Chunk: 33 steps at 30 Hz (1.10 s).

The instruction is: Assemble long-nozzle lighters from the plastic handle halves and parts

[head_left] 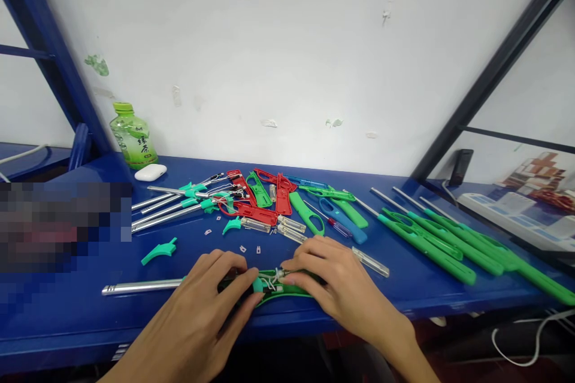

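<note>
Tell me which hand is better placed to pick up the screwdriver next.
Probably the right hand: it is nearer the screwdriver, which lies just beyond its knuckles. The left hand is farther off, over one end of the nearest silver rod.

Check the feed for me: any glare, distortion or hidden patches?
Head view: wall brightly lit; silver tube shows highlights; left post and right post splay outward upward, probably wide-angle distortion; a pixelated block hides part of the left side.

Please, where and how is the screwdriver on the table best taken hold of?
Probably by the thick handle of the screwdriver, from above and the near side, where the right hand is: the handle end lies nearer the person, the thin shaft points away, and a blue piece sits close along the far side.
</note>
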### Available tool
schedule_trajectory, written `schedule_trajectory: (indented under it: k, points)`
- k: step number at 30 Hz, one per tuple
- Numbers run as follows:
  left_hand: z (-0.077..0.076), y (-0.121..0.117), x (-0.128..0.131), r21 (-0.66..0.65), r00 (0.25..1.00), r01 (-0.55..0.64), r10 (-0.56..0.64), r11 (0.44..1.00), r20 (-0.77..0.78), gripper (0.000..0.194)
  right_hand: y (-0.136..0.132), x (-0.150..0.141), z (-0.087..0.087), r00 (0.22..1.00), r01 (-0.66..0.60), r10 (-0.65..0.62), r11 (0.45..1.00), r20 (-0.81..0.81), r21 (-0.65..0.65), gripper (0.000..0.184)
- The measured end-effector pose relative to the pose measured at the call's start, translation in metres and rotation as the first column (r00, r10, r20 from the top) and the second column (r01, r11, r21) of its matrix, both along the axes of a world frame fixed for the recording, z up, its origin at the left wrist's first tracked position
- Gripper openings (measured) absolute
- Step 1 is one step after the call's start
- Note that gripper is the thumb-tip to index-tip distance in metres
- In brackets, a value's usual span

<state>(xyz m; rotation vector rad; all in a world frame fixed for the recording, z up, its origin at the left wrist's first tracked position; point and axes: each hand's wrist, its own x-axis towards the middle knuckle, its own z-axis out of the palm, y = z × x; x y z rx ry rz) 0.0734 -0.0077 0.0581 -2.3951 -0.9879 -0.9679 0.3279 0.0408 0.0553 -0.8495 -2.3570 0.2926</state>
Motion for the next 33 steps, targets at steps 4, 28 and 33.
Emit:
schedule_trajectory:
  k: [4,28,33]
  points:
    - [-0.001,0.001,0.0,0.012,1.0,-0.005,0.005,1.0,-0.02,0.033,-0.002,0.0,0.002,1.0,-0.01,0.01,0.999,0.005,-0.031,0.018]
    - [-0.005,0.005,-0.004,-0.158,0.998,0.021,-0.03,0.987,-0.059,0.043,-0.003,-0.002,0.007,0.999,0.005,-0.004,1.0,0.053,-0.018,0.031]
    - [-0.007,0.007,-0.004,-0.177,0.996,-0.009,-0.008,0.984,-0.093,0.041,-0.003,-0.001,0.005,0.998,0.007,-0.008,1.0,0.064,0.014,0.032]
